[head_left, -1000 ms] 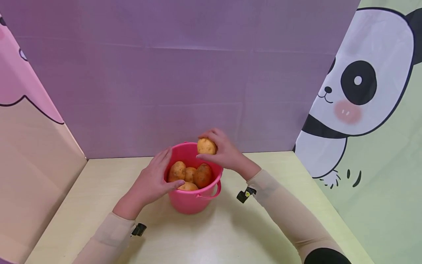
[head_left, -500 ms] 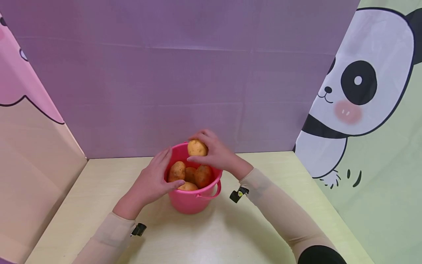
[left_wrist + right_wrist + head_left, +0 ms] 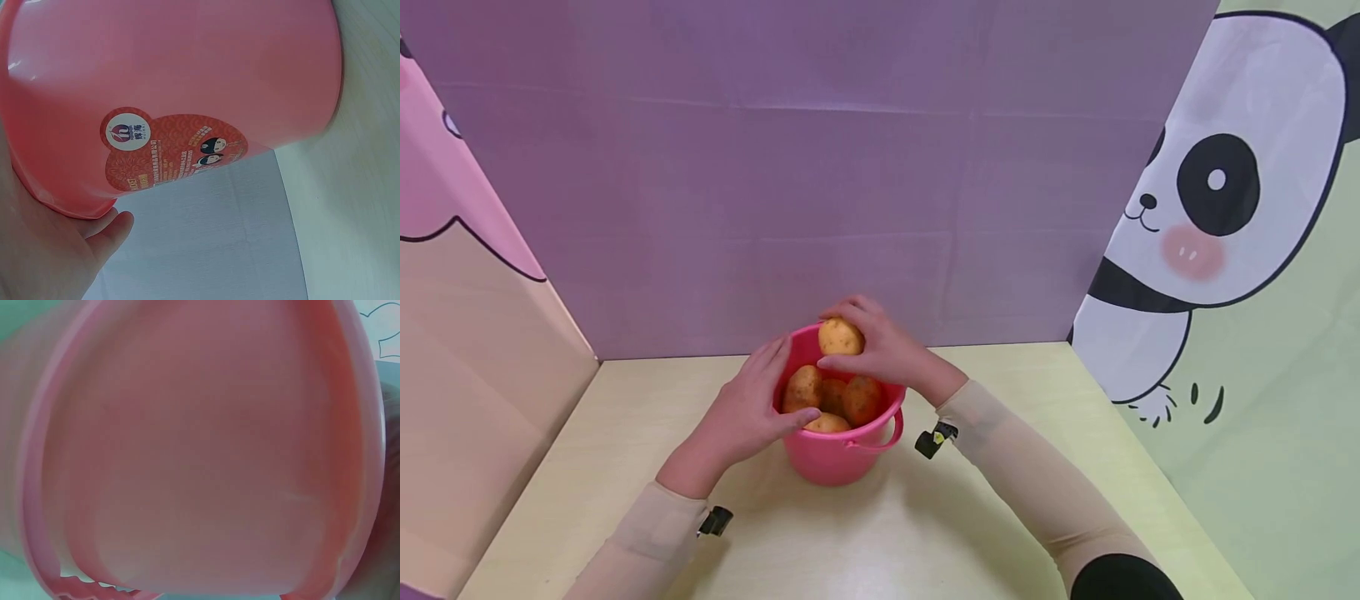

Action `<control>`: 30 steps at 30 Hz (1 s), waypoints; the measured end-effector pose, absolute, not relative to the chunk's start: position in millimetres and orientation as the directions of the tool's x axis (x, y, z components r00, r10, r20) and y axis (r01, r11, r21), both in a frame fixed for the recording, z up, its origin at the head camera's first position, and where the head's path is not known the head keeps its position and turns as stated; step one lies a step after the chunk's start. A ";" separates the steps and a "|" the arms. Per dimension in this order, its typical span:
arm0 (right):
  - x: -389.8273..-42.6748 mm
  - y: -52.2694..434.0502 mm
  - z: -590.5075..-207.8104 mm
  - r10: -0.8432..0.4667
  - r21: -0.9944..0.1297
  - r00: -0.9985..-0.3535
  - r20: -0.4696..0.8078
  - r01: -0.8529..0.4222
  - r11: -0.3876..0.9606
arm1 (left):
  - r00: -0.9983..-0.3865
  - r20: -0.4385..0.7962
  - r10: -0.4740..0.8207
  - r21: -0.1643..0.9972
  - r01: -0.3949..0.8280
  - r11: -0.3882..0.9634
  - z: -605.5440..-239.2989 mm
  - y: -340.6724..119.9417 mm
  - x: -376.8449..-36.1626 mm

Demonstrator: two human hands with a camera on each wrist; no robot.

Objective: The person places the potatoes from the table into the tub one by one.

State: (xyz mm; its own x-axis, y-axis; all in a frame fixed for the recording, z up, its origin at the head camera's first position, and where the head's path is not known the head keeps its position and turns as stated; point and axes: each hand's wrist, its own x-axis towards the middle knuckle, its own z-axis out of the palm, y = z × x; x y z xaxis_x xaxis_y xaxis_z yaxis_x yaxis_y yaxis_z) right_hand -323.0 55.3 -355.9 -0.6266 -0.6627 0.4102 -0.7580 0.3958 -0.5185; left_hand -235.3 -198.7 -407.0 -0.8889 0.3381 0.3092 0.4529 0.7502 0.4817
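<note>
A pink bucket (image 3: 827,462) stands upright near the back of the table, with several potatoes (image 3: 802,387) lying inside. My left hand (image 3: 748,408) holds its left side at the rim, thumb laid over the near edge. Fingers (image 3: 115,231) show below the rim in the left wrist view, beside the red printed label (image 3: 169,150). My right hand (image 3: 887,346) pinches another potato (image 3: 840,337) between thumb and fingers over the back of the opening. In the right wrist view the bucket wall (image 3: 219,456) fills the frame, hiding the held potato.
The bucket's handle (image 3: 880,446) hangs at its near right side. Purple cloth (image 3: 775,208) rises along the table's back edge. A pink and cream panel (image 3: 475,375) bounds the left, and a panda panel (image 3: 1247,375) the right. The pale wooden table (image 3: 850,550) extends toward me.
My right hand has moved left with its potato, from above the bucket's right rim to over the opening. The left hand and bucket stay where they were.
</note>
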 end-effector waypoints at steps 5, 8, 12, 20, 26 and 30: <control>-320.5 53.1 -354.4 -0.673 -0.521 -0.632 0.384 -0.750 0.407 | -0.892 0.302 0.337 0.478 0.447 0.756 -406.3 -199.1 -235.1; -319.7 52.3 -354.4 -0.677 -0.526 -0.635 0.372 -0.745 0.410 | -0.893 0.301 0.334 0.481 0.445 0.755 -406.6 -199.0 -235.3; -320.8 51.8 -356.1 -0.682 -0.522 -0.630 0.372 -0.749 0.407 | -0.894 0.298 0.334 0.487 0.443 0.752 -407.8 -198.8 -235.6; -319.8 51.9 -356.5 -0.673 -0.532 -0.649 0.354 -0.732 0.426 | -0.898 0.293 0.328 0.494 0.436 0.753 -407.8 -198.2 -235.2; -320.3 52.7 -357.2 -0.675 -0.541 -0.649 0.353 -0.729 0.419 | -0.895 0.300 0.331 0.497 0.443 0.746 -408.2 -198.1 -235.3; -319.0 54.8 -358.0 -0.671 -0.564 -0.653 0.350 -0.719 0.406 | -0.894 0.302 0.332 0.496 0.445 0.746 -408.2 -198.0 -235.2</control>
